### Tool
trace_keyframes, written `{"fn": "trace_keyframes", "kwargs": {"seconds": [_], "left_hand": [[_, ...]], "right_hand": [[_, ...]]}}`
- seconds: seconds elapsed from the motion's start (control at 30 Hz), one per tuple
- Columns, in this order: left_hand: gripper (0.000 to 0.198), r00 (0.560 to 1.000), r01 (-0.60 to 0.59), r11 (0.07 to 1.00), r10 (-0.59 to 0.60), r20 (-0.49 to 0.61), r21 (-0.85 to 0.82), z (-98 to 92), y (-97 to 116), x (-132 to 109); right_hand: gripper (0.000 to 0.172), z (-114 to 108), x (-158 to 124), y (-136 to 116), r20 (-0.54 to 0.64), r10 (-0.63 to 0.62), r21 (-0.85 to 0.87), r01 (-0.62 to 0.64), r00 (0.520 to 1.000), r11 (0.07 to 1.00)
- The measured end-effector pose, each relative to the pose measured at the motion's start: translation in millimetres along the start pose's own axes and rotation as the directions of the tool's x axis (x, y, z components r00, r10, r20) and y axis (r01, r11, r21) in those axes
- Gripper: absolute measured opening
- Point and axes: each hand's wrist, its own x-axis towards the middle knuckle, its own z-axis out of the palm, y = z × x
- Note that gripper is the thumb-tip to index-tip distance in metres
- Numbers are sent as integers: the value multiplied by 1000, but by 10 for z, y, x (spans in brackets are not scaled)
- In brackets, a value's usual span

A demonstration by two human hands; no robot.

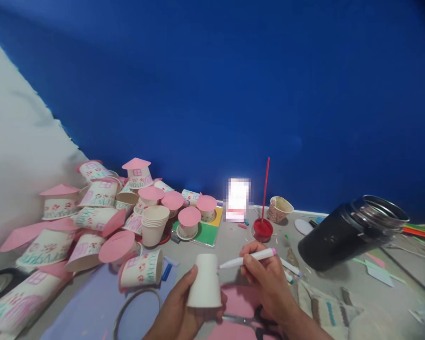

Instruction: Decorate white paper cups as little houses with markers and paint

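My left hand (189,302) is wrapped round a plain white paper cup (204,281), held upside down with its wide rim at the bottom. In my right hand (264,269) is a white marker pen (247,259) with a pink end, its tip pointing left at the cup's right side. Whether the tip touches the cup I cannot tell. To the left lies a heap of decorated paper cups (102,192) with pink cone roofs and drawn windows and flowers. Close to them stands a stack of plain paper cups (154,226).
A black flask (335,233) without a lid stands at the right. Behind my hands are a red paint pot (262,230) with a stick in it and a patterned paper cup (280,209). Scissors (241,320) lie on pink paper under my hands. A blue wall (212,94) rises behind the table.
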Motion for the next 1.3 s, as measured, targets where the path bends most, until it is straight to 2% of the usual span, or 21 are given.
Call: {"fn": "trace_keyframes", "kwargs": {"seconds": [0.13,0.33,0.5,0.67,0.73,0.83,0.93,1.0,1.13,1.3], "left_hand": [[48,1000,0,1000,0,1,-4,-26,-6,49],[47,1000,16,999,-16,-8,-39,-17,18,56],[53,1000,21,1000,-20,-14,19,-6,21,38],[44,995,-13,1000,13,-98,-2,91,47,24],[47,994,-1,1000,-2,-109,-29,111,63,20],[53,996,-17,998,11,-87,-65,118,67,8],[54,998,-44,998,42,-52,-54,129,45,-5],[52,998,-39,999,38,-43,-36,138,35,-7],[46,997,-33,999,31,-72,-28,134,46,1],[41,994,-77,997,76,-80,-13,135,57,2]], "right_hand": [[48,-42,17,18,57,-17,-33,19,998,999],[45,23,-23,-28,25,-73,-66,75,997,995],[48,50,-22,-58,34,-75,-75,78,997,994],[46,20,-29,-94,-10,-92,-53,91,996,994],[43,5,-35,-97,1,-113,-82,113,994,990],[38,-15,-64,-116,47,-130,-154,136,990,979],[36,-26,-124,-170,22,-165,-215,166,986,962],[33,-27,-167,-210,10,-223,-259,217,975,941],[18,-9,-228,-245,78,-323,-332,330,943,884],[4,22,-287,-271,235,-420,-437,481,877,760]]}}
